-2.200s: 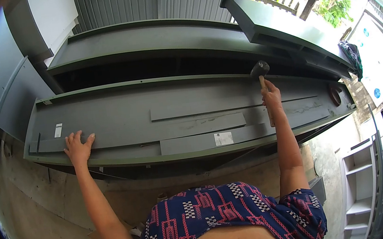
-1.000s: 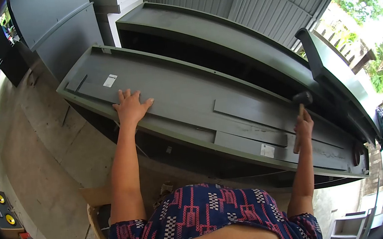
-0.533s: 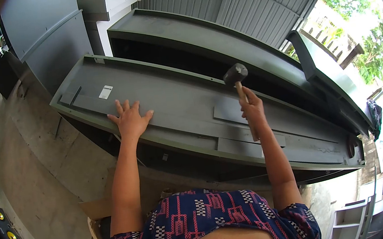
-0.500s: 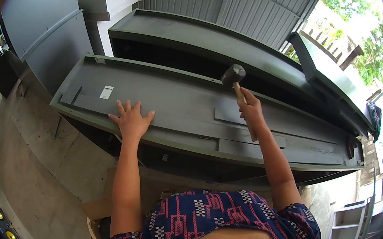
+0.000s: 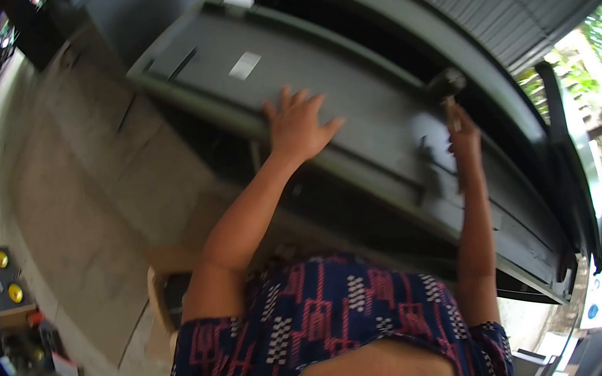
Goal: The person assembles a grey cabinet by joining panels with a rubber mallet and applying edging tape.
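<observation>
My left hand point(image 5: 301, 128) lies with fingers spread on the near side of a long grey cabinet point(image 5: 365, 97), which rests on its back or side with a shallow recessed face upward. A whitish label point(image 5: 245, 65) is stuck on that face beyond my fingertips. In my right hand point(image 5: 464, 136) is a mallet point(image 5: 446, 84), gripped by its light handle with the dark head up. That head appears over the cabinet's far rim; whether it touches cannot be told. Motion blurs the area around my right hand, including a pale flat piece beside it.
A second long grey cabinet point(image 5: 447, 29) lies behind the first. Corrugated metal sheeting point(image 5: 511, 4) stands at the back, and a dark-edged panel point(image 5: 557, 119) leans at right. On the floor are a cardboard box point(image 5: 170, 256) and a speaker-like box point(image 5: 5, 278) with yellow cones.
The view has turned, so the cabinet sits further right and more steeply slanted. My left hand stays near the label, and my right hand still grips the mallet.
</observation>
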Motion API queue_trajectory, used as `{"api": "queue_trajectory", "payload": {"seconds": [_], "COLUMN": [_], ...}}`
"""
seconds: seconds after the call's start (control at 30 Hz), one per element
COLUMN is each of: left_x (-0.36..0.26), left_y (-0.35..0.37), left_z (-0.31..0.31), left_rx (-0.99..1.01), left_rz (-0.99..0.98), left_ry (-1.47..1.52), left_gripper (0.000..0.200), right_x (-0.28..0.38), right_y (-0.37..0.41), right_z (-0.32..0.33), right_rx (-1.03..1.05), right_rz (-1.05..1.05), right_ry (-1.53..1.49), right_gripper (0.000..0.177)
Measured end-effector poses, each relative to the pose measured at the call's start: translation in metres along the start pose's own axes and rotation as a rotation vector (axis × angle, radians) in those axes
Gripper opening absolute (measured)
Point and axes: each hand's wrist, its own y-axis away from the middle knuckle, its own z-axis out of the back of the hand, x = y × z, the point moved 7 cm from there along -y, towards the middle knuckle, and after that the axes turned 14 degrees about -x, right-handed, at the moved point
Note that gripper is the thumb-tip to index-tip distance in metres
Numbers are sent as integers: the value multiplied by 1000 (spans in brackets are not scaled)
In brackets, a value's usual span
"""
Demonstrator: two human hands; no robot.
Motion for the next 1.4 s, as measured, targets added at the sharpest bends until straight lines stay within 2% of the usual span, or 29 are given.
{"api": "queue_trajectory", "payload": {"seconds": [0.1,0.2,0.27,0.37,0.47,0.77,0.93,1.17,1.3,1.4], "left_x": [14,30,52,95,127,145,163,177,174,170], "left_y": [-15,-32,-56,-69,-69,-61,-65,-77,-76,-71], "left_z": [9,53,77,85,69,69,69,74,74,78], "left_rx": [33,-157,-136,-340,-328,-190,-155,-81,-34,-20], "left_rz": [1,-181,-164,-123,-56,98,123,162,198,219], "left_ry": [363,276,57,-358,-348,-405,-388,-406,-400,-395], "left_gripper": [60,54,57,64,73,80,74,68,67,66], "right_x": [14,2,-8,-13,-19,-9,-11,10,16,18], "right_y": [4,8,8,14,16,29,26,34,38,39], "right_z": [5,11,14,18,20,15,1,-7,-6,-4], "right_rx": [-19,-28,-50,-105,-117,-104,-121,-63,-150,-160], "right_rz": [16,-2,-9,-18,-10,-10,74,-24,148,196], "right_ry": [11,16,53,53,15,-37,89,157,197,180], "right_gripper": [51,49,50,50,52,51,53,55,56,55]}}
